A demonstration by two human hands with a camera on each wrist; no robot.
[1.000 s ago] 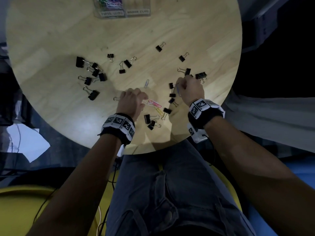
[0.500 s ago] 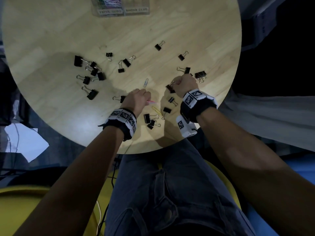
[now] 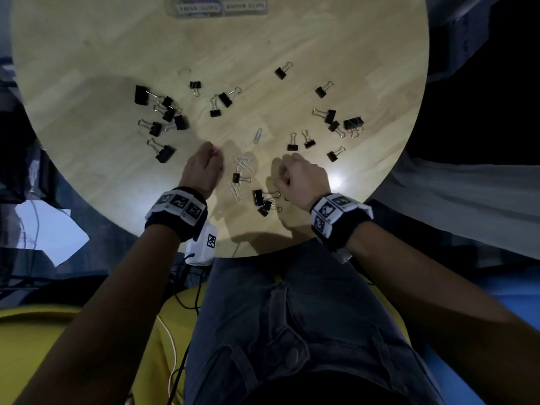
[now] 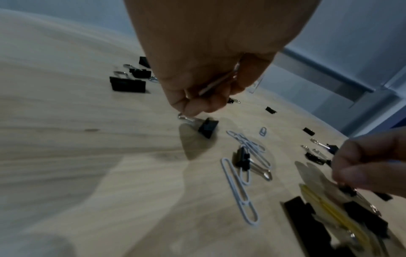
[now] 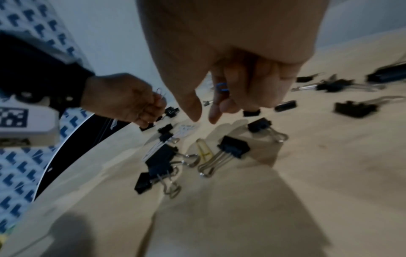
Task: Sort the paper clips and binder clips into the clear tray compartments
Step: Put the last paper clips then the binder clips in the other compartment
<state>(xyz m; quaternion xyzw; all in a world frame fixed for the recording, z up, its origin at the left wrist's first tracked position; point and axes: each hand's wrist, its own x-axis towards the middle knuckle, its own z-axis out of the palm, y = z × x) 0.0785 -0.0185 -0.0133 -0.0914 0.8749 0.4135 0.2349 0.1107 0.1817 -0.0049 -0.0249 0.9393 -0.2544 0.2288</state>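
We see both hands held just above the near part of the round wooden table [image 3: 292,36]. The left hand [image 3: 201,168] is curled, its fingers closed on a few paper clips [image 4: 217,81]; the wire ends poke out of the fist in the wrist views. The right hand [image 3: 301,178] is curled too, with a blue paper clip [image 5: 220,87] tucked under its fingers, while thumb and forefinger point down at the table, apart from each other.

Between the hands lie white paper clips [image 3: 244,166], a small binder clip [image 3: 237,178] touching them, and two more binder clips nearer the table edge. A yellow paper clip [image 5: 203,149] lies under the right hand. Other black binder clips [image 3: 163,112] are scattered left and right. The clear tray [image 3: 217,7] sits at the far edge; its contents look blurred, perhaps coloured clips in the left compartment.
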